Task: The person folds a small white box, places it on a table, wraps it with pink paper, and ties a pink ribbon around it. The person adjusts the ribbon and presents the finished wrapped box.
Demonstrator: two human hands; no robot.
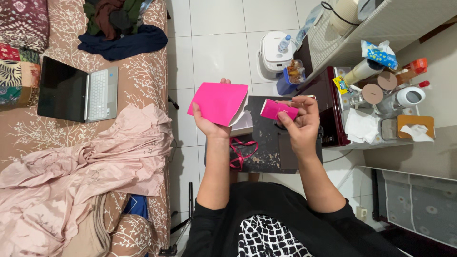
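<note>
My left hand (208, 123) holds up a stack of bright pink paper sheets (219, 102) with white backing, thumb on the lower left corner. My right hand (301, 121) pinches a small folded pink paper piece (277, 110) between thumb and fingers, just right of the stack. Both hands hover over a small dark worn table (266, 157). A pink ribbon (240, 151) lies on the table's left side, below the left wrist.
A bed with a patterned cover carries an open laptop (78, 90), a crumpled pink cloth (85, 176) and dark clothes (121, 28). A white rice cooker (276, 52) stands on the tiled floor. To the right, a cluttered shelf holds jars, a white kettle (409, 96) and a tissue box (416, 127).
</note>
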